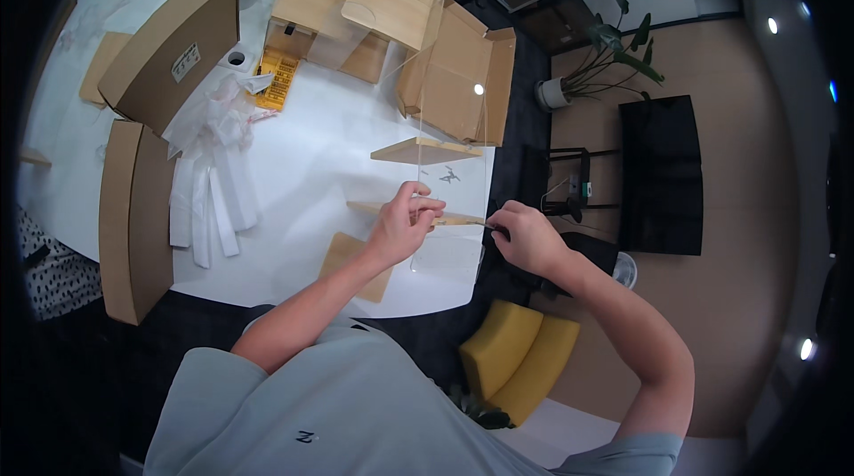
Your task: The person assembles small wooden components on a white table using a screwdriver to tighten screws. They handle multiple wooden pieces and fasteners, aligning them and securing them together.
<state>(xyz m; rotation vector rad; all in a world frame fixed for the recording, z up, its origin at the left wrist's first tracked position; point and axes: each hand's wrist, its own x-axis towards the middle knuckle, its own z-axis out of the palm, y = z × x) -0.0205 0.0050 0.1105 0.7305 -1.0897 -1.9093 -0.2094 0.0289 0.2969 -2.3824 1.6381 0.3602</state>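
A clear acrylic panel (452, 249) stands at the table's right side, with a light wooden shelf (425, 151) set against it. Nearer me, a second wooden shelf (458, 220) meets the panel. My left hand (400, 225) is closed around this nearer shelf, fingers and thumb bent at its edge. At the panel's outer side, my right hand (527, 238) pinches something small and thin at the shelf's end, mostly hidden by the fingers. Several small metal pieces (451, 174) lie between the two shelves. Beside my left forearm rests a loose wooden board (342, 270).
Opened cardboard boxes (138, 218) stand at the left, beside white strips and plastic wrapping (218, 125). Farther back are a yellow tool case (277, 80), an assembled wood-and-acrylic stand (391, 4) and another open carton (463, 76). A yellow seat (503, 347) is beyond the table's right edge.
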